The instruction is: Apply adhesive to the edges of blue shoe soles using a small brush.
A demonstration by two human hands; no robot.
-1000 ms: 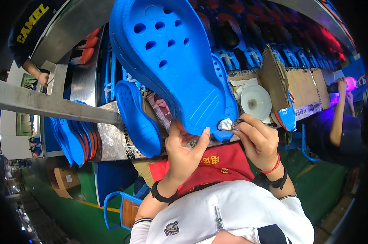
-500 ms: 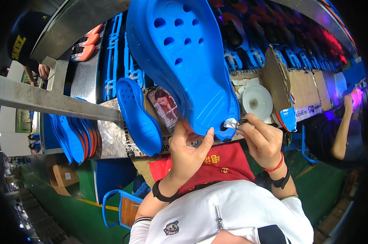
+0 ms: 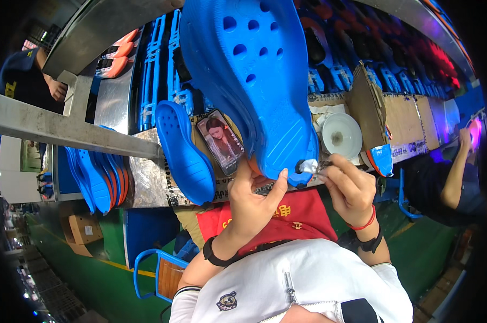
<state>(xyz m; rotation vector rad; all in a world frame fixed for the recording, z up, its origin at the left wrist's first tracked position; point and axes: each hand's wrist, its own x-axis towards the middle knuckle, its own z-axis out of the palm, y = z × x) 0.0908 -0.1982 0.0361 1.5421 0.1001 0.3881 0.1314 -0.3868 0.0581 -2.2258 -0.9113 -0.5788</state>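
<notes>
White zip-front top (image 3: 329, 272), dark-trimmed cuffs (image 3: 187, 291); red apron (image 3: 308, 207), yellow print (image 3: 282, 210); black wristbands (image 3: 216, 253); red cord bracelet (image 3: 364, 219).

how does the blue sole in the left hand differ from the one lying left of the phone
The held sole is gripped at its near end by the left hand; the lying sole rests on the bench untouched. The held sole looks larger in view than the lying sole. Both are blue, with holes toward the far end.

Bright light fades toward warped, dark edges; purple glow (image 3: 474, 131) at right.
</notes>
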